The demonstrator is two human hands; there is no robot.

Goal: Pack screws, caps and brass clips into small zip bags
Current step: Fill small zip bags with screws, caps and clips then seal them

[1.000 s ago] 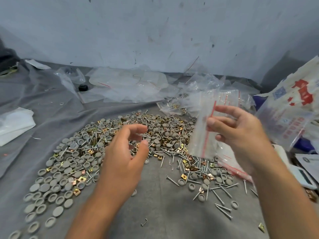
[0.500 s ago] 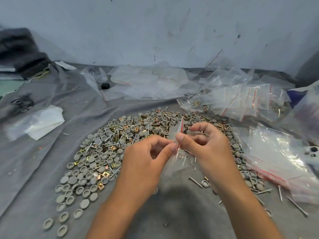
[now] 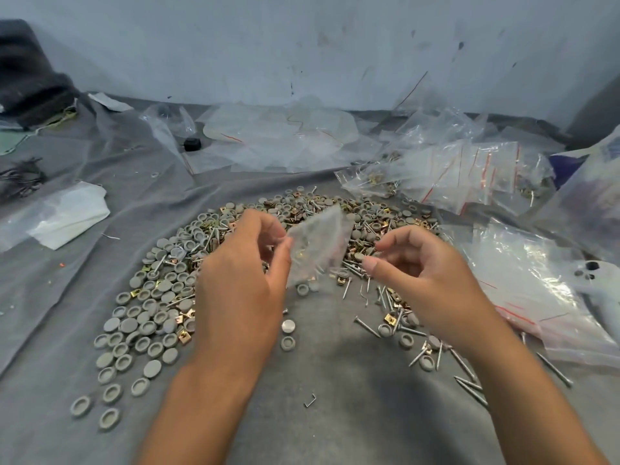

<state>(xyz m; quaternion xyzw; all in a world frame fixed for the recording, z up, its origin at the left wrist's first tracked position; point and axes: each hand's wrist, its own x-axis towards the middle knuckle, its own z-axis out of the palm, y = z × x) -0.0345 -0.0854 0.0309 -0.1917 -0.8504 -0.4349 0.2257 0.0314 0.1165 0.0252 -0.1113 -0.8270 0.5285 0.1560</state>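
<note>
Above the heap of caps (image 3: 144, 317), screws (image 3: 367, 325) and brass clips (image 3: 185, 336): left hand (image 3: 240, 280) pinching a small zip bag (image 3: 318, 245) by one edge, right hand (image 3: 421, 280) loose and empty just beside. Likely risk: thin film slipping, bag mouth staying closed, parts spilling back onto the grey cloth (image 3: 335, 397).

Lighting and picture quality: soft, even, cool light; moderately bright.

Faint shadow on grey cloth (image 3: 352, 380) below the forearms. Glare on plastic bags (image 3: 523, 263) at right. Small bag (image 3: 318, 243) motion-blurred. Wide-angle bending at edges.
</note>
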